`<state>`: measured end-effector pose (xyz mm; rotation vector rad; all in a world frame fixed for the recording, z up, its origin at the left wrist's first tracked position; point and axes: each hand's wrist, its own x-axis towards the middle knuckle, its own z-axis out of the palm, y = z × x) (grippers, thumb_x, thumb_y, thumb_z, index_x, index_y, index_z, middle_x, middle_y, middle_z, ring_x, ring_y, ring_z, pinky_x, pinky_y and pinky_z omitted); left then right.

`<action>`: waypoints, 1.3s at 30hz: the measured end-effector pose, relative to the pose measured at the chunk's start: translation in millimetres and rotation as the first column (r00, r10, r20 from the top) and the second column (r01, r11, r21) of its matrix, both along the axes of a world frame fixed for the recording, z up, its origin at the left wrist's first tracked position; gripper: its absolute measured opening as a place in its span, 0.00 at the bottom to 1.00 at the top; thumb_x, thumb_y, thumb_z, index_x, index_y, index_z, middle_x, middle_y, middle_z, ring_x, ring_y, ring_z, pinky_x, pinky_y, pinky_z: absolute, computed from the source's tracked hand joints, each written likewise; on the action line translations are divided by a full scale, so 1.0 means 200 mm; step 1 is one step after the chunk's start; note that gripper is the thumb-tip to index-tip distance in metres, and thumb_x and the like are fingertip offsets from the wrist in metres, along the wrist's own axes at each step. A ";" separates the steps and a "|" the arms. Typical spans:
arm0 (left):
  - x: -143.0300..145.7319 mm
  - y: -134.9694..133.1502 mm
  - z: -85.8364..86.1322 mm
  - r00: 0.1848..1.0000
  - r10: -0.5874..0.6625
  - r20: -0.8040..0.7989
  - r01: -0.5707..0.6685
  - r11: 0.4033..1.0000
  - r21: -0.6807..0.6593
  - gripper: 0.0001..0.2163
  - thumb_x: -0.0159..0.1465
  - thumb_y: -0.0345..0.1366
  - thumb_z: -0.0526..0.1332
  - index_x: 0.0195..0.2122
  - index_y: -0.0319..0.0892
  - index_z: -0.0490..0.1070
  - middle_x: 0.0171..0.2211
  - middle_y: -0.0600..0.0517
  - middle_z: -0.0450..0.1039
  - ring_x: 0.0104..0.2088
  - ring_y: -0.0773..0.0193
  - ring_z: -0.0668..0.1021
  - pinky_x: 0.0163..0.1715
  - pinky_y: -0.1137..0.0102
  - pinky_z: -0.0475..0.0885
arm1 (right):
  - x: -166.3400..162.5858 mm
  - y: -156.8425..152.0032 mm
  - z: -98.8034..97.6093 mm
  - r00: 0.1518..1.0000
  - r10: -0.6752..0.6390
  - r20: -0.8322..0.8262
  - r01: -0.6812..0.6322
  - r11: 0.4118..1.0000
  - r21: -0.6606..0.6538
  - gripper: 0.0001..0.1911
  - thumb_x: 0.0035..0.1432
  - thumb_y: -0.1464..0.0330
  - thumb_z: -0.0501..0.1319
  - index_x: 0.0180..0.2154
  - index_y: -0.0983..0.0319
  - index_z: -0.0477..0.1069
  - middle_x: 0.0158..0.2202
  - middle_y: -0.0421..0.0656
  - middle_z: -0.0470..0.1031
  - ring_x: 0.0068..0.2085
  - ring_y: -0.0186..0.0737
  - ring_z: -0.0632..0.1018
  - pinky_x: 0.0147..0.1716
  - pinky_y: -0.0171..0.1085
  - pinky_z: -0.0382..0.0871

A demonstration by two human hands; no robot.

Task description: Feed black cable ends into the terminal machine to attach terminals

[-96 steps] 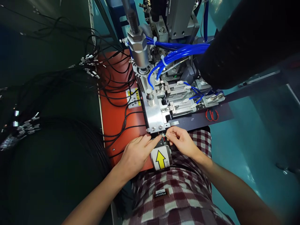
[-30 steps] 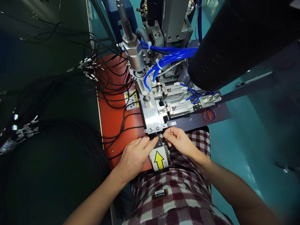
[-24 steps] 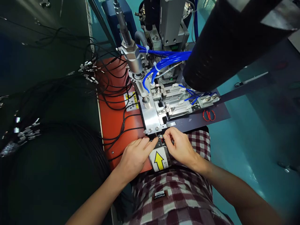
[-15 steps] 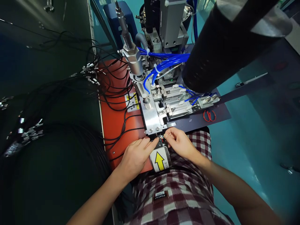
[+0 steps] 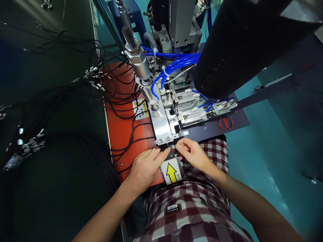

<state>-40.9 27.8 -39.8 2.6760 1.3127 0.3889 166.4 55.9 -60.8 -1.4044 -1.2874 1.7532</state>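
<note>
My left hand (image 5: 145, 167) lies at the near end of the machine, fingers stretched forward and index fingertip against a small metal piece (image 5: 173, 147) with a bit of red below it. My right hand (image 5: 193, 154) is closed in a pinch at the right side of that piece. The piece sits just below the front edge of a silver metal plate (image 5: 161, 127); its exact kind is too small to make out. Under my fingers is a black fixture (image 5: 172, 155), partly covered. A label with a yellow arrow (image 5: 171, 172) lies just nearer to me.
Black cables (image 5: 131, 134) run over the red machine base (image 5: 118, 131); metal-ended bundles (image 5: 32, 144) lie on the dark table at left. Blue air tubes (image 5: 176, 64) and a cylinder (image 5: 141, 64) rise behind. A black hose (image 5: 227, 50) hangs at right, above red-handled scissors (image 5: 225, 123).
The camera view has shifted slightly, so the machine appears a little further left. Both hands stay at the small metal piece with almost no change of grip.
</note>
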 end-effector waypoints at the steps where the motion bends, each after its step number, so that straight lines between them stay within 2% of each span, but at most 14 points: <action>1: 0.00 0.00 0.00 1.000 0.001 0.001 -0.001 1.000 0.001 0.16 0.67 0.27 0.47 0.52 0.38 0.70 0.34 0.46 0.72 0.32 0.61 0.74 0.30 0.68 0.72 | -0.01 0.00 0.00 1.000 -0.014 -0.022 0.013 1.000 -0.002 0.10 0.59 0.62 0.59 0.31 0.61 0.66 0.25 0.36 0.67 0.22 0.32 0.72 0.23 0.33 0.66; 5: 0.00 0.00 0.00 1.000 0.007 0.006 -0.007 1.000 0.004 0.16 0.67 0.27 0.48 0.51 0.38 0.70 0.33 0.47 0.72 0.31 0.61 0.74 0.30 0.68 0.71 | -0.04 -0.01 -0.01 0.997 -0.052 -0.055 0.054 0.998 0.018 0.08 0.59 0.64 0.58 0.30 0.61 0.64 0.21 0.34 0.64 0.20 0.31 0.68 0.21 0.32 0.63; 12: 0.00 0.00 -0.01 1.000 0.000 0.023 0.000 1.000 0.005 0.16 0.67 0.27 0.49 0.52 0.38 0.70 0.33 0.47 0.72 0.30 0.62 0.73 0.29 0.69 0.71 | -0.03 -0.02 -0.02 0.999 -0.042 0.029 0.038 0.990 0.133 0.06 0.59 0.68 0.57 0.29 0.61 0.65 0.20 0.34 0.64 0.21 0.32 0.67 0.21 0.32 0.60; 18: 0.01 -0.01 -0.01 1.000 0.030 0.001 -0.030 0.999 -0.022 0.17 0.66 0.25 0.49 0.52 0.39 0.70 0.33 0.47 0.71 0.31 0.62 0.73 0.29 0.69 0.71 | -0.03 -0.01 -0.03 0.993 -0.052 -0.102 0.052 0.999 -0.004 0.06 0.59 0.66 0.57 0.31 0.61 0.64 0.18 0.33 0.64 0.20 0.31 0.67 0.22 0.32 0.61; 30: 0.00 0.00 -0.01 0.999 0.017 0.035 -0.014 0.996 -0.093 0.18 0.64 0.23 0.49 0.52 0.37 0.70 0.33 0.47 0.70 0.32 0.61 0.73 0.31 0.69 0.72 | -0.02 -0.01 -0.03 0.995 -0.034 -0.090 0.036 0.999 0.027 0.07 0.59 0.65 0.58 0.31 0.61 0.65 0.20 0.33 0.65 0.21 0.31 0.68 0.22 0.32 0.62; 34: 0.00 -0.01 0.00 1.000 0.017 0.017 -0.016 0.998 -0.065 0.17 0.65 0.24 0.49 0.52 0.38 0.70 0.33 0.47 0.70 0.31 0.62 0.72 0.30 0.70 0.69 | -0.03 0.00 -0.03 0.994 -0.052 -0.099 0.053 0.999 0.003 0.06 0.58 0.66 0.58 0.30 0.61 0.64 0.19 0.33 0.65 0.20 0.31 0.67 0.22 0.32 0.60; 39: 0.04 -0.04 0.03 0.993 0.076 -0.088 -0.071 0.996 0.055 0.16 0.65 0.26 0.51 0.52 0.39 0.70 0.38 0.44 0.71 0.35 0.57 0.69 0.32 0.65 0.66 | -0.04 0.01 -0.02 0.989 -0.053 -0.139 0.045 0.997 -0.060 0.07 0.56 0.66 0.58 0.29 0.62 0.64 0.17 0.33 0.64 0.19 0.30 0.66 0.22 0.32 0.59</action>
